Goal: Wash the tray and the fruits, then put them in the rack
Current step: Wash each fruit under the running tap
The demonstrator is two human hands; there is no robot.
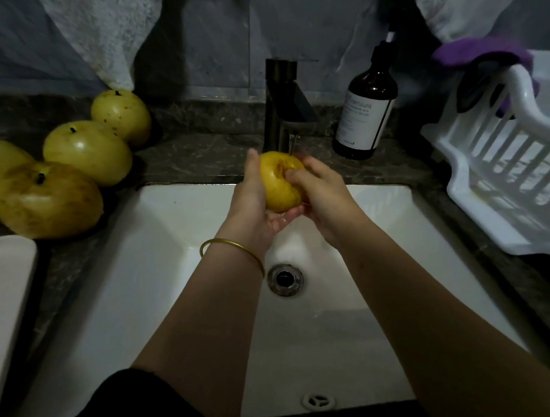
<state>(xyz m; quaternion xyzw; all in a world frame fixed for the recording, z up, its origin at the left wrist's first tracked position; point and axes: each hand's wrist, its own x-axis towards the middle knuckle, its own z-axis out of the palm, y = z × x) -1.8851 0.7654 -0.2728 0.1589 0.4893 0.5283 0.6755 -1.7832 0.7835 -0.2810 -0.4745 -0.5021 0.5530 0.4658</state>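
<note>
Under the dark faucet (284, 104), where a thin stream of water runs, a yellow fruit (279, 181) is held over the white sink (170, 266), above the drain (285, 278). The left hand (255, 207), with a gold bangle (234, 250) on its wrist, cups the fruit from below and from the left, fingers curled up along its side. The right hand (321, 194) wraps the fruit's right side, its fingers bent over the top where the water lands, which looks like rubbing the skin clean. Four more yellow fruits lie together on the dark stone tabletop (191, 154) to the left of the sink: a far fruit (121, 116) against the wall, a middle fruit (87, 151) just in front of it, a near fruit (47, 198) with brownish marks, and an edge fruit (1, 161) cut off by the frame. A white slab at the lower left looks to be the tray (5, 291); whether it has been washed cannot be told. To the right of the sink stands the white slatted rack (489, 173), with a purple cloth (482, 52) draped over its far rim and no fruit showing inside. An amber soap bottle (364, 108) stands between faucet and rack. By this layout the task seems to be in its early part: one fruit is being washed, four apparently wait their turn, and nothing has yet reached the rack.
</note>
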